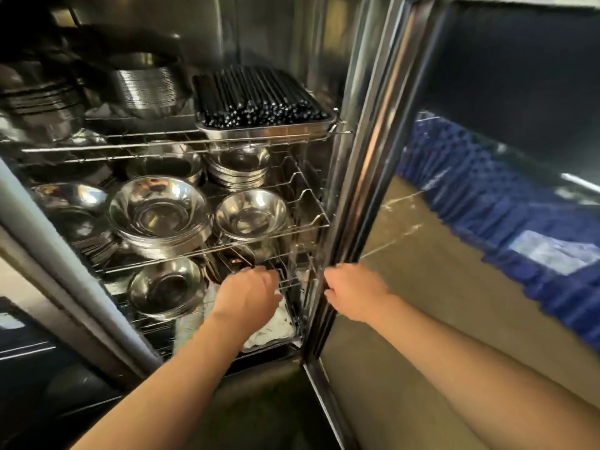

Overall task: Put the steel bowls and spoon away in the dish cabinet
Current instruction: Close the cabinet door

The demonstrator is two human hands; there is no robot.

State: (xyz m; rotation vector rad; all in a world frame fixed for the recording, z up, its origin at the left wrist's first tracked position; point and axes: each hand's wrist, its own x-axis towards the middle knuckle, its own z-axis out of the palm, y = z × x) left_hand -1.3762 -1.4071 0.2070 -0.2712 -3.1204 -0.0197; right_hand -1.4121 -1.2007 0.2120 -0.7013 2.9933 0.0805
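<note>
The steel dish cabinet (292, 43) stands open with wire shelves (181, 147). Stacks of steel bowls fill the middle shelf: a big stack (160, 216) and a smaller bowl (251, 216) to its right. Another bowl stack (167, 287) sits on the lower shelf. My left hand (248, 295) reaches into the lower shelf at its right side, fingers curled down over a tray there; what it holds is hidden. My right hand (352, 292) grips the edge of the open cabinet door (367, 177). No spoon shows clearly.
A steel tray of black chopsticks (259, 102) sits on the top shelf, with more bowl stacks (146, 89) to its left. A white cloth (276, 326) lies on the cabinet bottom. The glass door reflects blue fabric (487, 177).
</note>
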